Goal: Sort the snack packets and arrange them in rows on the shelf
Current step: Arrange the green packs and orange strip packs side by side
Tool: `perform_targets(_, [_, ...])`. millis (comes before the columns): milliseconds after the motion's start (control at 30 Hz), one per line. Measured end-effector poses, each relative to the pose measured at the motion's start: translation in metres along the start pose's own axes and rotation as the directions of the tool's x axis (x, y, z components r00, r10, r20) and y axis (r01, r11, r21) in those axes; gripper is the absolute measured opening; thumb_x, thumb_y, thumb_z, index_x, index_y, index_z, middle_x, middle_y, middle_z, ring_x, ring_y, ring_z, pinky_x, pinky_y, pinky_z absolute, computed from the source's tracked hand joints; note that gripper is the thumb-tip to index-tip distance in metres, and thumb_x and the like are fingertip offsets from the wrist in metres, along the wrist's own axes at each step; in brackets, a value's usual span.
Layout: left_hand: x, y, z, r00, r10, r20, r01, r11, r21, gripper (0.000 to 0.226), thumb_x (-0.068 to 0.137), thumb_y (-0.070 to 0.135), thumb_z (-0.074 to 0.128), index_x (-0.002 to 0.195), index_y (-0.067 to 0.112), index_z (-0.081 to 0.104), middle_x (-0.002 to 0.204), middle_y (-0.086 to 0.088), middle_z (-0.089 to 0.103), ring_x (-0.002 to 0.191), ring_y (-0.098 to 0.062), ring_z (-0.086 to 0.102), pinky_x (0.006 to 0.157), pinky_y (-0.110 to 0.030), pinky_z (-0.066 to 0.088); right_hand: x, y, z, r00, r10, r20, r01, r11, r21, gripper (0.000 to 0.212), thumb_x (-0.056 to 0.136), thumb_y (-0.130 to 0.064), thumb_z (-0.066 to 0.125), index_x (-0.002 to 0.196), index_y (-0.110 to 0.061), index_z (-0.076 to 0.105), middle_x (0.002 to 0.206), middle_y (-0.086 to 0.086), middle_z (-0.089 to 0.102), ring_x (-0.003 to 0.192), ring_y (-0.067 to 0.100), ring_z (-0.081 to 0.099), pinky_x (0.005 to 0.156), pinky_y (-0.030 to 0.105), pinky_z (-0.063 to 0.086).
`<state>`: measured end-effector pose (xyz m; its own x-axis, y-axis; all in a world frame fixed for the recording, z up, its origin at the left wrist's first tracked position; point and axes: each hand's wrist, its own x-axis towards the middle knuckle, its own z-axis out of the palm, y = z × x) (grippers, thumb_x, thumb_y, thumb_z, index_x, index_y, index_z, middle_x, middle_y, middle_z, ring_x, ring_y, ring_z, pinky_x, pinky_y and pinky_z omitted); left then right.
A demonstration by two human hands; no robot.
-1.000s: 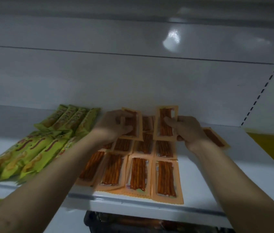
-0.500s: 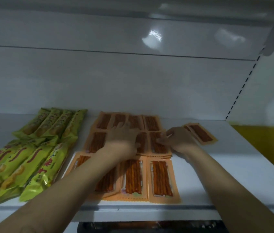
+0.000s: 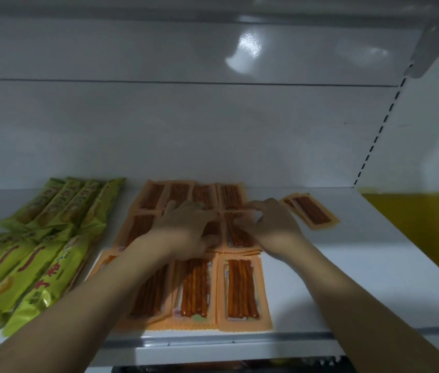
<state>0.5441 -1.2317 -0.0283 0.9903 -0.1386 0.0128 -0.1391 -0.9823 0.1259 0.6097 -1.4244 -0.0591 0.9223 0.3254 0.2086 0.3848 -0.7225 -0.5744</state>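
Orange packets of red snack sticks lie flat in three rows on the white shelf [image 3: 347, 278]: a back row [image 3: 230, 196], a middle row under my hands, and a front row [image 3: 242, 289]. My left hand [image 3: 186, 227] presses flat with spread fingers on the middle row. My right hand [image 3: 272, 224] pinches the top edge of the rightmost middle-row packet [image 3: 237, 235], which sits on a small stack. One orange packet [image 3: 311, 214] lies alone and askew to the right. Green packets lie at the left in a back row [image 3: 78, 203] and a front row [image 3: 32, 267].
The white back panel [image 3: 213, 130] rises right behind the back row. A slotted upright [image 3: 377, 135] marks the shelf's right end, with a yellow surface [image 3: 415, 224] beyond it. Another shelf overhangs above. Bare shelf surface lies right of the orange rows.
The two orange packets I held up a second ago now lie flat in the rows. Both hands have come down onto the middle row.
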Motion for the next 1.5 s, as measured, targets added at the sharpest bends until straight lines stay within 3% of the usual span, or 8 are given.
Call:
perform_targets(167, [0.025,0.037,-0.015,0.982,0.045,-0.182,-0.039,0.999,0.034,0.041,0.096,0.048,0.045,0.134,0.032,0.051,0.143,0.002,0.048,0.135,-0.022,0.036,0.109,-0.038,0.021,0.031,0.021,-0.053,0.997,0.075,-0.026,-0.077,0.993,-0.090,0.048,0.087,-0.050,0.065,0.130,-0.030,0.056,0.130,0.003,0.053,0.115,0.021,0.057,0.096,0.032,0.044])
perform_targets(500, [0.081,0.128,0.012,0.999,0.022,0.038,-0.024,0.999,0.049,0.047,0.099,0.048,0.042,0.136,0.021,0.050,0.143,-0.003,0.048,0.134,-0.022,0.040,0.108,-0.036,0.029,0.057,0.092,-0.097,0.926,0.350,0.143,-0.277,0.886,-0.373,0.075,0.073,-0.066,0.072,0.118,-0.008,0.058,0.122,0.011,0.062,0.109,0.029,0.059,0.085,0.035,0.045])
perform_targets(733, [0.094,0.138,0.024,0.992,-0.104,0.067,0.112,0.987,-0.116,0.039,0.093,0.040,0.052,0.119,0.013,0.062,0.129,-0.010,0.059,0.121,-0.028,0.054,0.091,-0.030,0.043,0.052,0.104,-0.069,0.933,0.334,0.134,-0.319,0.940,-0.123,0.036,0.073,-0.033,0.081,0.088,-0.009,0.060,0.093,0.010,0.067,0.079,0.025,0.061,0.060,0.026,0.041])
perform_targets(900, [0.094,0.135,0.027,0.984,-0.174,0.032,0.176,0.962,-0.210,0.034,0.094,0.042,0.054,0.112,0.015,0.065,0.120,-0.008,0.063,0.113,-0.027,0.058,0.080,-0.028,0.041,0.051,0.111,-0.066,0.951,0.286,0.120,-0.288,0.958,-0.002,0.039,0.075,-0.028,0.079,0.103,-0.005,0.065,0.095,0.011,0.069,0.088,0.028,0.068,0.065,0.029,0.051])
perform_targets(1133, [0.084,0.146,0.028,0.972,-0.233,0.037,0.235,0.944,-0.232,0.037,0.091,0.038,0.059,0.119,0.015,0.063,0.126,-0.007,0.061,0.114,-0.027,0.058,0.085,-0.029,0.045,0.042,0.103,-0.068,0.934,0.286,0.214,-0.317,0.940,0.127,0.039,0.064,-0.019,0.088,0.093,-0.001,0.069,0.087,0.015,0.071,0.080,0.029,0.070,0.074,0.044,0.061])
perform_targets(1233, [0.080,0.149,0.021,0.970,-0.242,0.022,0.237,0.919,-0.315,0.039,0.091,0.032,0.059,0.125,0.011,0.057,0.130,-0.010,0.059,0.118,-0.029,0.056,0.084,-0.029,0.045,0.037,0.100,-0.074,0.950,0.250,0.190,-0.299,0.904,0.305,0.025,0.069,-0.009,0.085,0.087,0.001,0.071,0.083,0.015,0.071,0.081,0.030,0.070,0.072,0.039,0.059])
perform_targets(1367, [0.066,0.141,0.002,0.963,-0.257,-0.086,0.174,0.827,-0.534,0.063,0.094,0.031,0.059,0.150,0.022,0.031,0.141,-0.011,0.052,0.124,-0.030,0.054,0.083,-0.023,0.039,0.031,0.074,-0.091,0.991,0.128,0.034,-0.125,0.818,0.561,0.019,0.072,-0.009,0.085,0.070,-0.019,0.067,0.063,-0.006,0.069,0.055,0.005,0.066,0.046,0.017,0.048])
perform_targets(1500, [0.038,0.121,-0.019,0.911,-0.334,-0.243,0.077,0.716,-0.694,0.059,0.089,0.018,0.068,0.142,0.021,0.043,0.121,-0.009,0.065,0.109,-0.026,0.063,0.083,-0.023,0.045,0.021,0.025,-0.077,0.996,0.080,-0.039,-0.037,0.769,0.638,0.012,0.079,-0.015,0.080,0.074,-0.017,0.069,0.062,-0.006,0.069,0.056,0.010,0.066,0.046,0.018,0.046])
